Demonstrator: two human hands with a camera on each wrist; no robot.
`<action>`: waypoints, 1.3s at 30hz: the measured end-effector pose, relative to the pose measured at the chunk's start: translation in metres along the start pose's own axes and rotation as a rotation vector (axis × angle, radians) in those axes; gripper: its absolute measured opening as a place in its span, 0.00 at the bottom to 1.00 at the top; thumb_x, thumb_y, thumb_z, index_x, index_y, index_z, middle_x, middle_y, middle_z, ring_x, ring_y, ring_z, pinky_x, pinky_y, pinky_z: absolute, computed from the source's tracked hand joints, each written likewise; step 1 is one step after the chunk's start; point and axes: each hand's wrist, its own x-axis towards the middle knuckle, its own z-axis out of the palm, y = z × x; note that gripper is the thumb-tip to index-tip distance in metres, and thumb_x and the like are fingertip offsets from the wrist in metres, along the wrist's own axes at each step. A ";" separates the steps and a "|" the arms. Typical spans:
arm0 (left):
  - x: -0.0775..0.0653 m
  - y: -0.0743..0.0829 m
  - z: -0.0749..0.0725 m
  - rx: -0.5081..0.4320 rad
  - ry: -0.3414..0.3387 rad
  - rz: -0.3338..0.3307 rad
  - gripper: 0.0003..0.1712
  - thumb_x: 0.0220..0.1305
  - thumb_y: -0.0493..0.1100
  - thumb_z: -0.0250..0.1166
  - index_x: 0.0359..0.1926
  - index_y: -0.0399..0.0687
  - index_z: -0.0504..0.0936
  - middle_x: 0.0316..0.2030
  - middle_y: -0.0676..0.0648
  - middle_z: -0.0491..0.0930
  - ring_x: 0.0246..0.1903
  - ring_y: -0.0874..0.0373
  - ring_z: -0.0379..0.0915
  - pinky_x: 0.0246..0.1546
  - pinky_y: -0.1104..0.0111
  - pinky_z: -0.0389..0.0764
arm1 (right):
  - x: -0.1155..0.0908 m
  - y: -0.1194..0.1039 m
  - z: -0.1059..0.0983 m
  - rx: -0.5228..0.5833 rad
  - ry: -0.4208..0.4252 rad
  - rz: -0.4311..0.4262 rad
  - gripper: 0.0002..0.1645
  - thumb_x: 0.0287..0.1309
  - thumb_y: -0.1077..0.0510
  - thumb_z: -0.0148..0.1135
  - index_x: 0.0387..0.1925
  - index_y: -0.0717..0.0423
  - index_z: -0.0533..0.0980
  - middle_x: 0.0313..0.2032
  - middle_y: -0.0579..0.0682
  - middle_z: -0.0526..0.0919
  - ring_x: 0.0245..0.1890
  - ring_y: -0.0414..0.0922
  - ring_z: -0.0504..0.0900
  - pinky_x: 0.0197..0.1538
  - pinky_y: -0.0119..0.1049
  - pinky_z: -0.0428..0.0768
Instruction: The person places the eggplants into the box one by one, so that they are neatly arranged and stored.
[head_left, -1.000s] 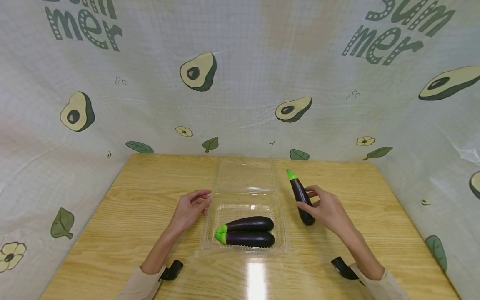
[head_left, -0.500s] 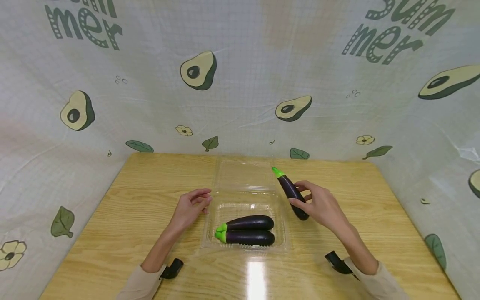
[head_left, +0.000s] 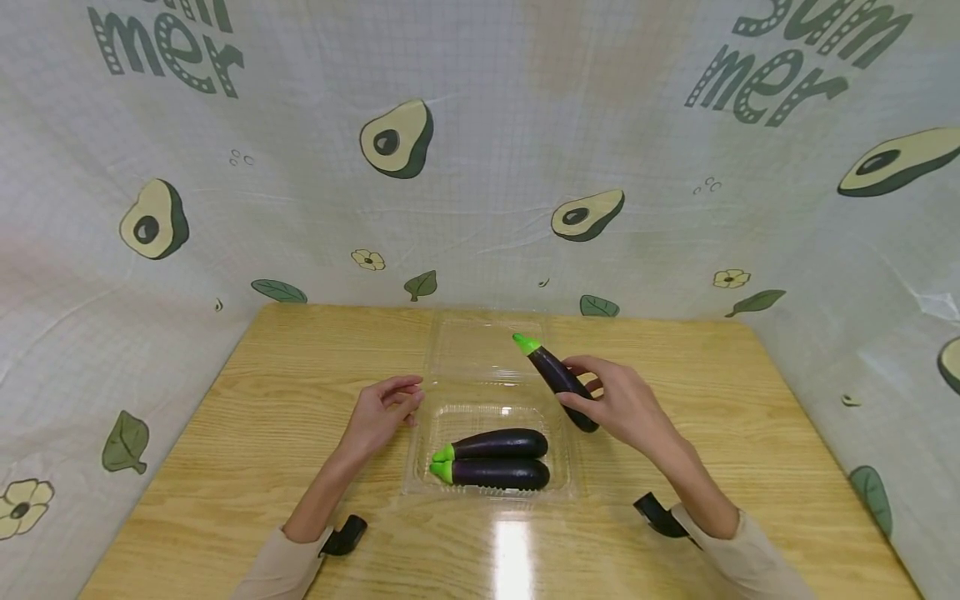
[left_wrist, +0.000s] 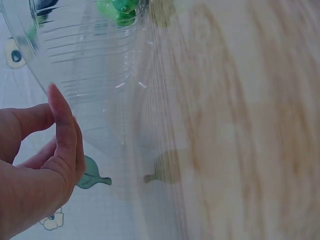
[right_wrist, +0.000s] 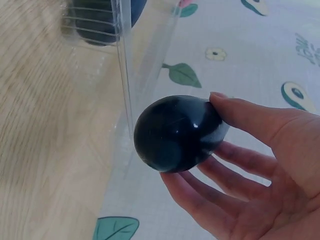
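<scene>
While the right hand [head_left: 618,404] holds 1 eggplant [head_left: 553,371] between thumb and fingers, it moves toward 9 o'clock, so this eggplant now slants across the 2 o'clock edge of the clear container [head_left: 480,417] (not inside yet). This seems to bring it closer to the 2 eggplants [head_left: 500,475] already packed. The left hand [head_left: 378,421], relaxed and half-narrow, is by the 9 o'clock rim.

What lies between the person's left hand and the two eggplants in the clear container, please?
The container's left wall lies between the left hand and the two eggplants, as the head and left wrist views show.
</scene>
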 end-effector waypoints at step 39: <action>0.000 -0.002 -0.002 0.034 -0.009 0.045 0.20 0.73 0.37 0.65 0.62 0.31 0.79 0.46 0.32 0.81 0.30 0.52 0.81 0.34 0.63 0.88 | 0.022 -0.028 0.059 -0.192 -0.133 -0.186 0.25 0.59 0.59 0.76 0.58 0.57 0.83 0.54 0.55 0.86 0.53 0.55 0.85 0.45 0.53 0.88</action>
